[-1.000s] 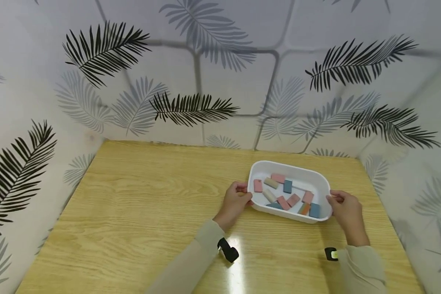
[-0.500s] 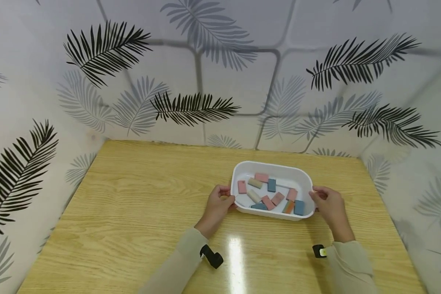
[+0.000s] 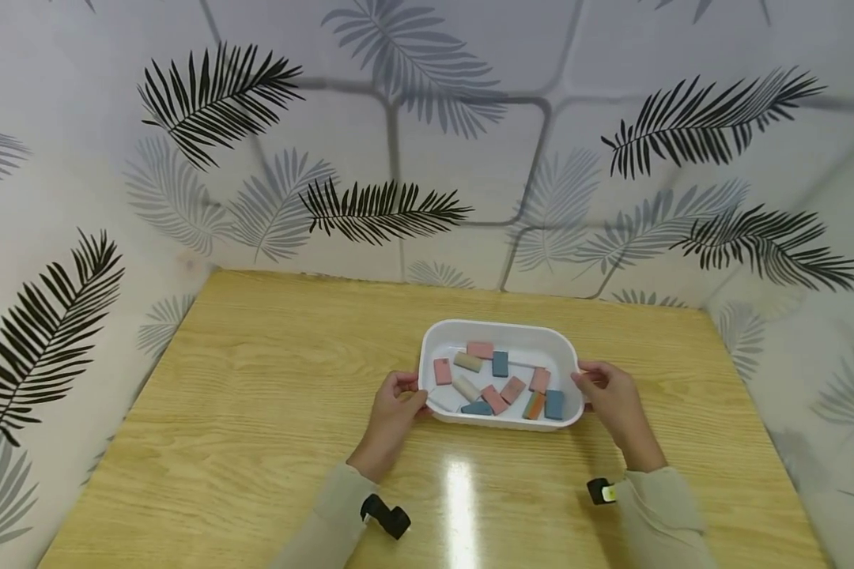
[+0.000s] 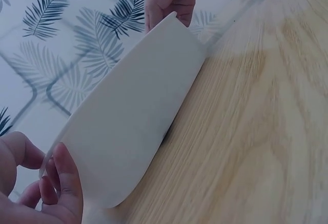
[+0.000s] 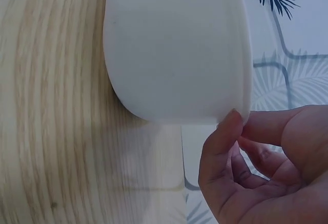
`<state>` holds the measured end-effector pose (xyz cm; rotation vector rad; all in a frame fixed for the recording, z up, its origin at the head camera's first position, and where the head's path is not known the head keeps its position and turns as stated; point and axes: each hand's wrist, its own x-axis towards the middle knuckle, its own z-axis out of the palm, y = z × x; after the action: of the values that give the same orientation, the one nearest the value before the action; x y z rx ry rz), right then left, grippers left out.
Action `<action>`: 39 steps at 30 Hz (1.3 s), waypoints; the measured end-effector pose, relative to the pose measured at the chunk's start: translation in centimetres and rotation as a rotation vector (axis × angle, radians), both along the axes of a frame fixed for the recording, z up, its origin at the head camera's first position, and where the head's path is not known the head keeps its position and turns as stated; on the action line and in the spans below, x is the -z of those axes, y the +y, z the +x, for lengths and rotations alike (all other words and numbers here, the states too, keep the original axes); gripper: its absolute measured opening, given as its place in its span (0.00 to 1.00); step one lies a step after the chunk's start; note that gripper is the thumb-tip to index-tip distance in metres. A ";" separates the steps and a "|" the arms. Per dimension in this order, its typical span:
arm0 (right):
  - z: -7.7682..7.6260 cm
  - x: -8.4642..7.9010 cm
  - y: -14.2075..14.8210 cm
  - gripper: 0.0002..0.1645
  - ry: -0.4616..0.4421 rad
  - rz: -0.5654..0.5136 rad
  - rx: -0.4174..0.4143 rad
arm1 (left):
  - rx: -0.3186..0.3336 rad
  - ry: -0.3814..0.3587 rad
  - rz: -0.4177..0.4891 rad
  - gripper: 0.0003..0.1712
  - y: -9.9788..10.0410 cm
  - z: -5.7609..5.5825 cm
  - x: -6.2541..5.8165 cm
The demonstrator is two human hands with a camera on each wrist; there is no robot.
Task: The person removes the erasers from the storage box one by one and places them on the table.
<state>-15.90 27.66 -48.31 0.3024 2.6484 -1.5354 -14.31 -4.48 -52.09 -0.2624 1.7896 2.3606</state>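
A white plastic tub (image 3: 541,346) with rounded corners is held between two hands over the right part of the table. Pinching its left end at the rim is my left hand (image 3: 391,417). My right hand (image 3: 616,405) pinches the rim at the opposite end, with thumb and fingers around the edge. Inside lie several small blocks: pink ones (image 3: 480,350), blue ones (image 3: 553,405), beige ones (image 3: 467,361) and one with an orange stripe (image 3: 534,406). Both wrist views show the tub's outer wall (image 4: 128,106) close over the wood, its contents hidden there.
The wood-grain table (image 3: 270,379) stretches out to the left and front of the tub. Behind it hangs a pale backdrop (image 3: 462,158) printed with palm leaves. A black wrist device (image 3: 386,518) sits on the left sleeve, another (image 3: 601,491) by the right.
Both hands have carried the tub leftward across the table, keeping their grip on its two ends. It has also turned slightly, now lying straighter. The blocks have stayed in place inside it.
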 end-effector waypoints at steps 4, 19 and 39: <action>-0.2 0.4 -0.8 0.23 0.007 -0.046 -0.013 | -0.022 -0.017 0.001 0.19 -1.0 0.1 0.0; -0.5 1.2 -3.8 0.21 0.018 -0.158 -0.017 | -0.079 -0.031 0.007 0.19 -4.0 0.4 -0.1; -0.2 1.2 -5.3 0.20 0.080 -0.029 0.002 | -0.090 0.067 -0.142 0.15 -5.1 -0.1 0.0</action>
<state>-16.13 22.35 -49.53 0.2472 2.6834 -1.6177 -14.38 -9.55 -52.10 -0.2916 2.0211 2.3298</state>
